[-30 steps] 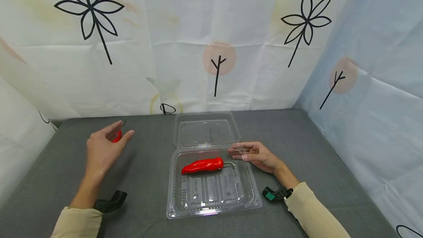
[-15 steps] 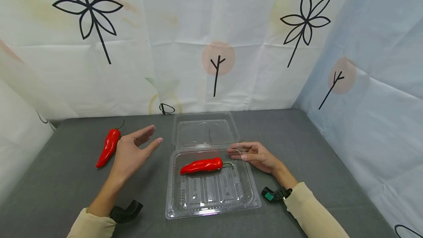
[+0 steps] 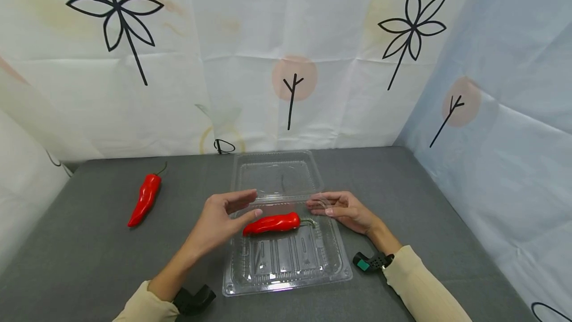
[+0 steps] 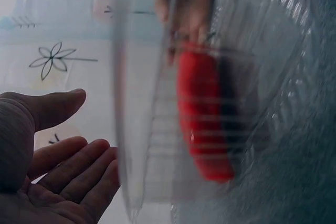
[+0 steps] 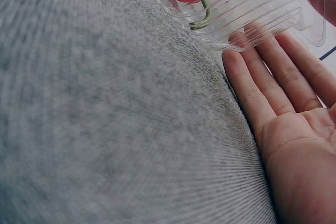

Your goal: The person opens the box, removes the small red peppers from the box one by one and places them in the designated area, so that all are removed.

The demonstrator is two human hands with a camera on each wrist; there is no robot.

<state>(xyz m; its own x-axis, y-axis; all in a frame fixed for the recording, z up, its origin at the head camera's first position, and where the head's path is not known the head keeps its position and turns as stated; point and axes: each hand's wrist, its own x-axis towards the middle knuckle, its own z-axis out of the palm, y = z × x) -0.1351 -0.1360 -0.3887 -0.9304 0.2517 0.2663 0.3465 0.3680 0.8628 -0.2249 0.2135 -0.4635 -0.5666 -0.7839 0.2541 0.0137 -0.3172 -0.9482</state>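
A clear plastic clamshell container (image 3: 290,282) lies with its lid (image 3: 277,178) folded back toward the wall. Inside its base rests a red pepper (image 3: 273,223), its green stem pointing right; the right wrist view shows that stem (image 5: 202,11) through the clear side. My left hand (image 3: 225,215) hovers at the container's left side near the pepper's tip, fingers extended and thumb apart, holding nothing. At the right rear corner my right hand (image 3: 341,210) has its straight fingers (image 5: 283,72) against the container wall, with the thumb above the rim.
A second red pepper (image 3: 145,200) lies on the grey tabletop (image 3: 89,262) at the left, stem toward the back. A white patterned curtain (image 3: 250,63) stands behind the table, and another hangs along the right side.
My left hand has moved right, away from the left pepper, which now lies in full view on the table, to the container's left side. My right hand stays in place.
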